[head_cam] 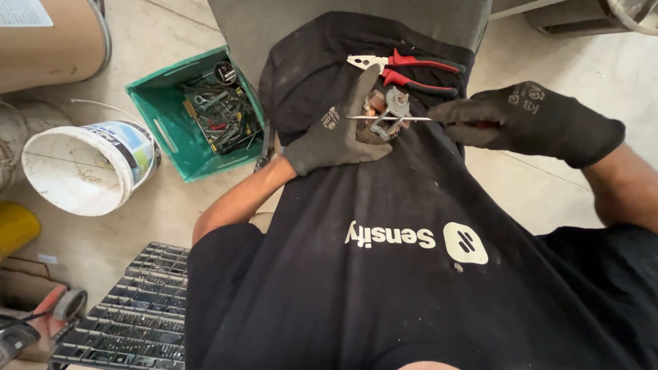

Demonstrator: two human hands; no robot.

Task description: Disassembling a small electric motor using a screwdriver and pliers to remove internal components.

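On the person's dark lap, the gloved left hand [336, 133] is clasped around a small metal motor part [385, 113] with its forefinger raised, while the gloved right hand [528, 122], reaching in from 3 o'clock, is clenched on a thin screwdriver [391, 118] whose shaft lies level across that part. Just beyond, at 12 o'clock, red-handled pliers [411, 70] rest on the cloth. Farther off at 9 to 10 o'clock stand a green crate [171, 130] full of loose tools and a white bucket [86, 168] that looks empty, bare floor lying between them, and a black socket tray [130, 315] sits at 7 o'clock near the frame's edge.
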